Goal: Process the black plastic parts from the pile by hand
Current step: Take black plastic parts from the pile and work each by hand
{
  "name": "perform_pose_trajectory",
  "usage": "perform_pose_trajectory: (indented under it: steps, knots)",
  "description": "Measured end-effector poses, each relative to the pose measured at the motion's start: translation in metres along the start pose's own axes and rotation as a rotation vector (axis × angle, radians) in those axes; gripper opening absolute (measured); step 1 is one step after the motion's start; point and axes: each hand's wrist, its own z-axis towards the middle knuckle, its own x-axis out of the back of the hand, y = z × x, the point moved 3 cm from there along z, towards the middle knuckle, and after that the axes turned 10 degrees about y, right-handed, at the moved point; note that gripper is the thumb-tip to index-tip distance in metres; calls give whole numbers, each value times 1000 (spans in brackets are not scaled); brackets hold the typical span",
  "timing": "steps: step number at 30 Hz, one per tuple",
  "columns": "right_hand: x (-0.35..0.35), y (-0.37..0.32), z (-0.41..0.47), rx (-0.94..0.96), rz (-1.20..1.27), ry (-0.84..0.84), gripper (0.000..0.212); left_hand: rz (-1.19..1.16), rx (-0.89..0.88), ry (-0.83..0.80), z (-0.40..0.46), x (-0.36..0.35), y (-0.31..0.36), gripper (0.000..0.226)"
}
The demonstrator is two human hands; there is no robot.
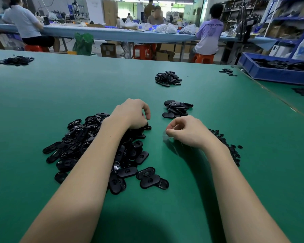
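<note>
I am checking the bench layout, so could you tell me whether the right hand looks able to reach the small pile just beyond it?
Probably yes: the right hand sits just short of the small pile, with only bare green table between them.

A single wide-angle view comes from the person's head, looking forward and steeply down along both forearms onto the green bench (42,95). It sits close over the hands (132,114), which fill the middle of the frame. Its upper edge lifts level enough to take in the workshop beyond the bench's far edge. Straight lines bow toward the corners.
</note>
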Motion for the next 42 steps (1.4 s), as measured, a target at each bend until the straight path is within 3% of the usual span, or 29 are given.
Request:
perform_pose_trajectory:
  steps: [4,9,16,25,30,35,39,42]
  knots:
    - [1,1,0,-15,26,5,6,-81,-43,28,1,4,3,23]
    - [7,0,-1,-58,205,88,5,-376,-78,12,0,3,15,26]
    - [18,1,-4,-107,341,145,3,-857,25,-192,-5,-11,30,13]
    - [40,11,-8,-90,395,228,3,-1254,256,-436,-8,-33,44,8]
    - [44,11,-10,-45,406,217,4,-1343,283,-470,-12,-42,52,18]
    - [49,22,-6,-122,244,225,5,-1228,249,-304,-13,-45,52,8]
    - [64,37,-7,-229,-211,205,3,-1194,293,-241,-12,-47,47,5]
    - [68,39,-10,-301,-362,134,2,-1196,312,-233,-12,-47,44,11]
